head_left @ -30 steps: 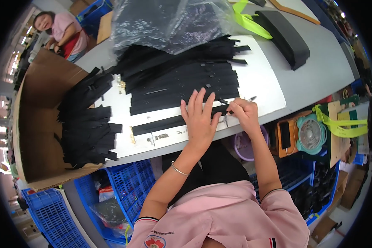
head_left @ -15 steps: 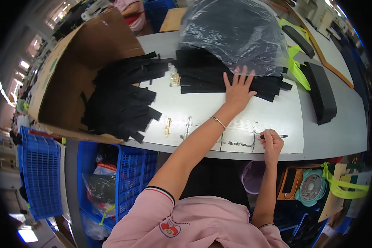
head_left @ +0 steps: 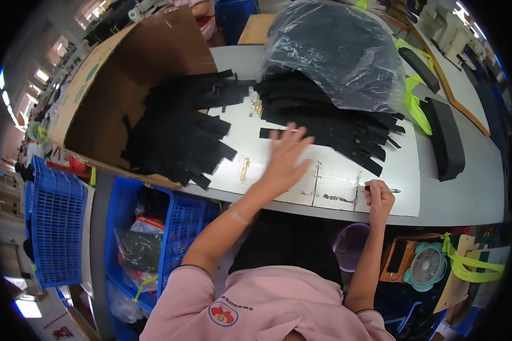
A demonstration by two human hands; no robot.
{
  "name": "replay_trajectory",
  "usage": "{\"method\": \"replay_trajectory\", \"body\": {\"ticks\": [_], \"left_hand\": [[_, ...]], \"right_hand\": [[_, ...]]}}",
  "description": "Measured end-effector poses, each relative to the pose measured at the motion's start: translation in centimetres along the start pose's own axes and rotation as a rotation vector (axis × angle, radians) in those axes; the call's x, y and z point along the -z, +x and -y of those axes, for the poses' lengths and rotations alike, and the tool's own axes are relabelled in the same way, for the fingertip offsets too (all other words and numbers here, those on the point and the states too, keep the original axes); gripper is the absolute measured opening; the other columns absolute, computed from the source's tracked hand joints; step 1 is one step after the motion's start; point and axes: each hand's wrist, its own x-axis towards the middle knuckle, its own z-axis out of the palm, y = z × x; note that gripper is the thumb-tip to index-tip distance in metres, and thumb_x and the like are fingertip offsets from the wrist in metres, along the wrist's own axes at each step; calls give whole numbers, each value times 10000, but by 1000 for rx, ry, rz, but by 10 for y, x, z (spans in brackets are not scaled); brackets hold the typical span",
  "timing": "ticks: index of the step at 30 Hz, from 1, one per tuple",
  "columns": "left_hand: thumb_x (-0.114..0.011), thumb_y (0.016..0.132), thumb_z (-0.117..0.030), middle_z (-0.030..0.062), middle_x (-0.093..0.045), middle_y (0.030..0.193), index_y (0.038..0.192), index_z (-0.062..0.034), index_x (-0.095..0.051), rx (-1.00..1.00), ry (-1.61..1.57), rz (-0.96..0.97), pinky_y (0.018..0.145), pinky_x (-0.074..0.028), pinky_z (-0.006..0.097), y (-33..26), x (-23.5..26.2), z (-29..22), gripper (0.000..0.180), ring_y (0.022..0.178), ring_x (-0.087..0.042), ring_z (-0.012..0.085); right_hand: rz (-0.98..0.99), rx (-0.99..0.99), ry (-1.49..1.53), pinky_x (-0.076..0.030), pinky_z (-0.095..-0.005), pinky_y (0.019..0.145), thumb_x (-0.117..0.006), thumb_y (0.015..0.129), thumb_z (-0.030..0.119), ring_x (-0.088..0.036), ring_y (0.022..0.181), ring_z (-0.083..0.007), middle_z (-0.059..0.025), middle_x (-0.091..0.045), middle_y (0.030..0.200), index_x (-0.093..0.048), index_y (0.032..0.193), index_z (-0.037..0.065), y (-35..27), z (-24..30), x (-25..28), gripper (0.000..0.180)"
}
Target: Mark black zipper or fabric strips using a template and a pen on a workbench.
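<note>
My left hand (head_left: pixel 288 162) is spread over the white board (head_left: pixel 293 196), fingers apart and slightly blurred. Its fingertips overlap the near black fabric strip (head_left: pixel 265 133); whether they touch it I cannot tell. That strip lies at the near edge of a fanned pile of black strips (head_left: pixel 330 128). At the board's front right, my right hand (head_left: pixel 379 200) is closed around a slim pen (head_left: pixel 393 191), beside dark lines marked on the board. A second heap of black strips (head_left: pixel 179 128) spills from the cardboard box on the left.
The open cardboard box (head_left: pixel 91 108) stands at the left. A clear plastic bag of dark material (head_left: pixel 335 51) rests on the strip pile. Two black padded blocks, one the larger block (head_left: pixel 442 139), lie right. Blue crates (head_left: pixel 179 238) and a small green fan (head_left: pixel 428 266) sit below the table edge.
My left hand has drawn back from the pile, toward me and leftward. The near strips now lie more fanned and slanted. My right hand stays nearly in place with the pen.
</note>
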Motion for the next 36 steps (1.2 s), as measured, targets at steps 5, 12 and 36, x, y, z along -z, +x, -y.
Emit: {"method": "replay_trajectory", "body": {"ticks": [5,12,36], "left_hand": [[-569,784,72,158,-499,1535,1432,-74,-580,254,511,-86,1246,-108,650,-63,92,57,665,1532,-326,393],[-691,949,-113,124,-657,1377,1212,-62,-734,492,553,-279,1249,-190,596,-102,137,104,270,1441,-478,345],[-707,972,-205,166,-439,1622,1530,-50,-507,-13,-72,226,1260,-162,579,-43,-55,-84,612,1548,-326,377]], "right_hand": [[22,5,-14,-383,-204,525,-647,1037,172,-495,579,-27,-24,-695,784,-758,951,-8,0,-3,2,228],[16,-9,-26,-389,-213,535,-656,1028,165,-509,588,-30,-24,-703,784,-765,952,-10,-1,-5,1,220],[81,618,-838,-384,-513,1152,-808,873,194,-595,1343,-283,-136,-690,1340,-668,1293,82,-66,6,-27,457]]}}
